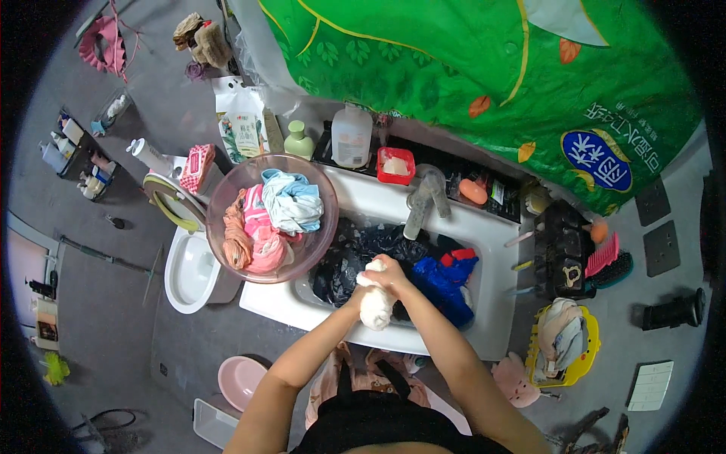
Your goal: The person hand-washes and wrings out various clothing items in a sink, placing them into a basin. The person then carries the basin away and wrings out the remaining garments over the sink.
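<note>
Over a white sink (pixel 495 318), my left hand (pixel 358 298) and my right hand (pixel 389 275) are both closed around a bunched white cloth (pixel 376 309). Part of the cloth hangs below my fingers, and a bit pokes out above them. Under my hands, dark, shiny wet fabric (pixel 363 246) fills the basin. A blue garment with red parts (pixel 442 286) lies at the basin's right side. On the sink's left end, a translucent pinkish basin (pixel 325 227) holds light blue, pink and orange clothes (pixel 291 200).
Behind the basin stand a faucet (pixel 427 200), a red soap dish (pixel 396 166), orange soap (pixel 473 191) and a white bottle (pixel 351 136). A large green package (pixel 423 60) covers the back wall. Left is a toilet (pixel 193 265); right, a yellow basket (pixel 586 352) with clothes.
</note>
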`<state>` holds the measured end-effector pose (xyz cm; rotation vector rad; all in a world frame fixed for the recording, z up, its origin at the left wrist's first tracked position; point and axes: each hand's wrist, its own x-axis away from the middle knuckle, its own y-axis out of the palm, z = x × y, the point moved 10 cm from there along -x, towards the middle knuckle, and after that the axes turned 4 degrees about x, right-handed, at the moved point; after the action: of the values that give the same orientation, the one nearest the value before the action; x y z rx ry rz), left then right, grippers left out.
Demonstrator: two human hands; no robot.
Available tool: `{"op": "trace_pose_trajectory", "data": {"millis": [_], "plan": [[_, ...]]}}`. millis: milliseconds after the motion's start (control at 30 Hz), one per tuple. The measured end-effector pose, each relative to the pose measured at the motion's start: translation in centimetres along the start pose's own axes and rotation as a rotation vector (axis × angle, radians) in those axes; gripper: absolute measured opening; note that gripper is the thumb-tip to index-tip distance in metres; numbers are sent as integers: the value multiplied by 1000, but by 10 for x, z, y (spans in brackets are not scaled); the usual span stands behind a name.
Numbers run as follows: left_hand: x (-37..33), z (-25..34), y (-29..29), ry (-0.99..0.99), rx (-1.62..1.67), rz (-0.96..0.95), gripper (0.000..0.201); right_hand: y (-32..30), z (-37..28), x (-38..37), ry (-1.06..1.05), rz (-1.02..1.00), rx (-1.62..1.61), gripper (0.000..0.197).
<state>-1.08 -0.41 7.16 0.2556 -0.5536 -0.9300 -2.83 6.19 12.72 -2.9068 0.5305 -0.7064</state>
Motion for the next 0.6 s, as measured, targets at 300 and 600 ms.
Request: {"op": "trace_pose_trajectory", "data": {"millis": [300, 600], "plan": [[34, 49, -9, -184, -765, 379, 33, -17, -20, 3, -4, 347, 603, 20], [66, 111, -69, 201, -9, 348, 43, 57, -115, -9, -335, -64, 14, 46]]}}
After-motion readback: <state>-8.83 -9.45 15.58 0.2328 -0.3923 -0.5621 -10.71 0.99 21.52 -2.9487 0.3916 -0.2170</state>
